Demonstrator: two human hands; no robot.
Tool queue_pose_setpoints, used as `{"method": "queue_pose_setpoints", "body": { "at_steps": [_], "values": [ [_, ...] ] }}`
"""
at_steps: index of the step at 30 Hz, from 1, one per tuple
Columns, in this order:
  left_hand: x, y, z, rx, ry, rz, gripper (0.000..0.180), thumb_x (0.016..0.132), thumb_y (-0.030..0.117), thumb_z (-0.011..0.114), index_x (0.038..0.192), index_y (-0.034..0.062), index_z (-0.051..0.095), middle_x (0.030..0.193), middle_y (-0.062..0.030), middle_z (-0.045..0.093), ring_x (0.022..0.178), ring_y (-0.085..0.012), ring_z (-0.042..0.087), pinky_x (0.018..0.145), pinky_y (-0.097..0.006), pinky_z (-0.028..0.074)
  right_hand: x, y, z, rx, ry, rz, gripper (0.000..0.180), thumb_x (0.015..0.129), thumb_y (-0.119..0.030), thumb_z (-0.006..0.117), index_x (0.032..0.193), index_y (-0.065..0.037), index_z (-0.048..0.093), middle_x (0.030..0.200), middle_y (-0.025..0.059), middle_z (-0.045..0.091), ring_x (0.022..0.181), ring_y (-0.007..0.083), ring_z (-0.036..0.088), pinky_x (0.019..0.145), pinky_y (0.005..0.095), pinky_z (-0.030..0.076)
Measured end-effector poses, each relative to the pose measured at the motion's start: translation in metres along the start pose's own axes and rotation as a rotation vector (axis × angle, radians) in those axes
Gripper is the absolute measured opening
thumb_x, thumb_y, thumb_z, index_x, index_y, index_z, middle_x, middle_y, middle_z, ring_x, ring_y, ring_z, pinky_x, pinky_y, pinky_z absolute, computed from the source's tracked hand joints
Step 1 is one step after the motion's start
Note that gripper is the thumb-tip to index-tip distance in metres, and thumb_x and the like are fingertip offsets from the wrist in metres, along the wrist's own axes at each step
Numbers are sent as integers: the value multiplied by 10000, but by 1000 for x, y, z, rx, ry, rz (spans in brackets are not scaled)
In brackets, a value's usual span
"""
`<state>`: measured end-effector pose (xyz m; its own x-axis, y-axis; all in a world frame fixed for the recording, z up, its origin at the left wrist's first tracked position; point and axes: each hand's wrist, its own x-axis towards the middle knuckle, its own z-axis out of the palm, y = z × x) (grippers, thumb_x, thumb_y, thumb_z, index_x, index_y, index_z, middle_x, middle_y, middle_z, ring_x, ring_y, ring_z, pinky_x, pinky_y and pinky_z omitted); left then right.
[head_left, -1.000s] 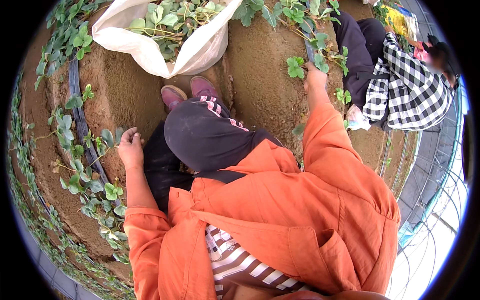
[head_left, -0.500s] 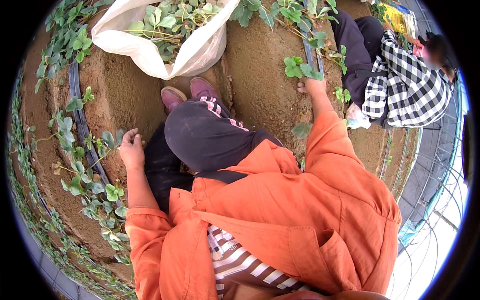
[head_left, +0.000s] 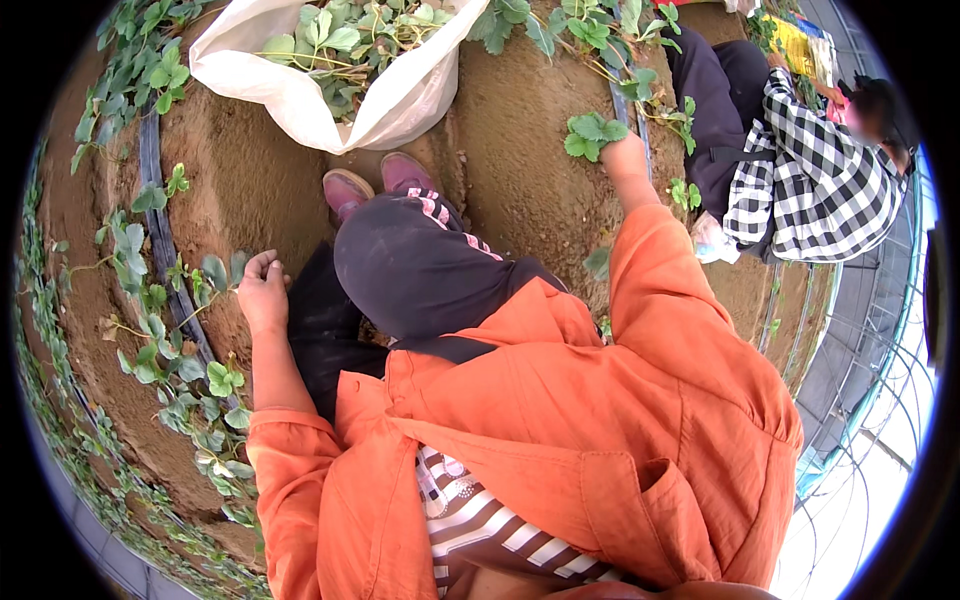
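Note:
My right hand (head_left: 625, 158) reaches out to a small strawberry plant (head_left: 588, 135) on the ridge to the right. Its fingers are hidden under and behind the green leaves, so their grip cannot be seen. Beside my bent left knee, my left hand (head_left: 264, 292) is loosely closed, its fingers curled in and nothing showing in them. It is close to strawberry leaves (head_left: 213, 272) along the left ridge. A large white sack (head_left: 410, 108) stands gaping in front of my shoes, with picked strawberry leaves and stems (head_left: 345, 50) inside.
Dark drip tape (head_left: 160, 235) runs along the left ridge, among strawberry plants. Another strip of tape (head_left: 643, 135) passes by my right hand. A person in a checked shirt (head_left: 815, 170) sits at the far right. My shoes (head_left: 347, 190) are in the furrow.
My right hand has moved up and away from me, from bare soil below the plant to its leaves. My left hand has stayed nearly in place.

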<state>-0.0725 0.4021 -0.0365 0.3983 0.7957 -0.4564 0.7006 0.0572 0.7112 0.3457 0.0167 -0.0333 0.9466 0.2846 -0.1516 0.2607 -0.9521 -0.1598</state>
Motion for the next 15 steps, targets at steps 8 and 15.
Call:
{"method": "queue_pose_setpoints", "body": {
  "at_steps": [8, 15],
  "values": [
    [2, -2, 1, -50, -11, -32, 203, 873, 67, 572, 1057, 0, 629, 811, -39, 631, 625, -85, 572, 586, -235, 502, -7, 5, -27, 382, -326, 347, 165, 824, -122, 616, 887, 31, 611, 758, 147, 639, 579, 253, 627, 523, 359, 538],
    [3, 2, 4, -9, -40, -13, 209, 875, 77, 570, 1062, 9, 631, 839, -20, 638, 629, -71, 570, 591, -218, 489, -23, -86, -122, 1341, 38, 19, 130, 850, -42, 614, 954, 29, 583, 762, 81, 614, 601, 129, 598, 475, 259, 537]
  ]
}}
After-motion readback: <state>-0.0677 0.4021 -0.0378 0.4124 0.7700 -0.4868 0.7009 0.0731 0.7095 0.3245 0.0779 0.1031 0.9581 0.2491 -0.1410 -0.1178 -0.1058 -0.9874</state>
